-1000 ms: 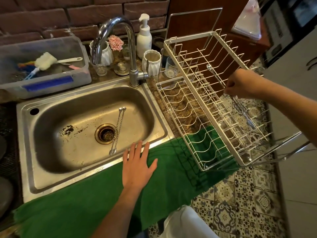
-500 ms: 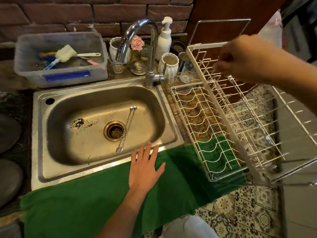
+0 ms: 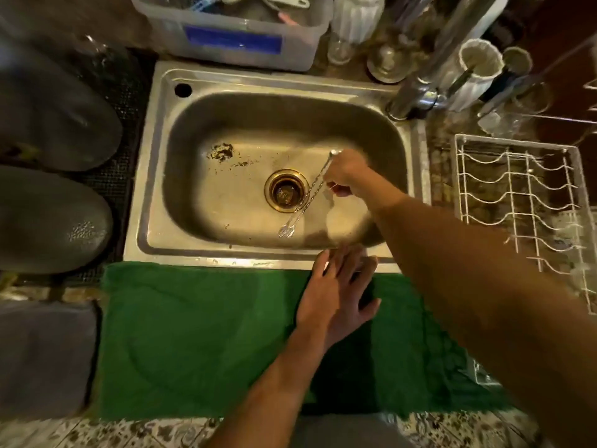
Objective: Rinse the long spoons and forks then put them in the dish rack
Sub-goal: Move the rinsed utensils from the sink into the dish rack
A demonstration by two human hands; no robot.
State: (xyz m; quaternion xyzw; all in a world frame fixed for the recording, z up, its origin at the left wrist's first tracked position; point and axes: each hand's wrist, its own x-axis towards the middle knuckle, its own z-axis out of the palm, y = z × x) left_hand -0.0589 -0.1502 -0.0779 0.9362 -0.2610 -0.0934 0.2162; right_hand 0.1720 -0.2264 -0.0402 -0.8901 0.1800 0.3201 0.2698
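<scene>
Dim, warm-lit kitchen: a steel sink set in a dark stone table, a green towel along its front edge, patterned floor tiles below.

Green towel lying at six o'clock. Clear plastic tub sitting at twelve o'clock. White ribbed cup standing at two o'clock. Dark rounded shapes resting at nine o'clock.

Open sink basin, faucet at rear right, dish rack beside
</scene>
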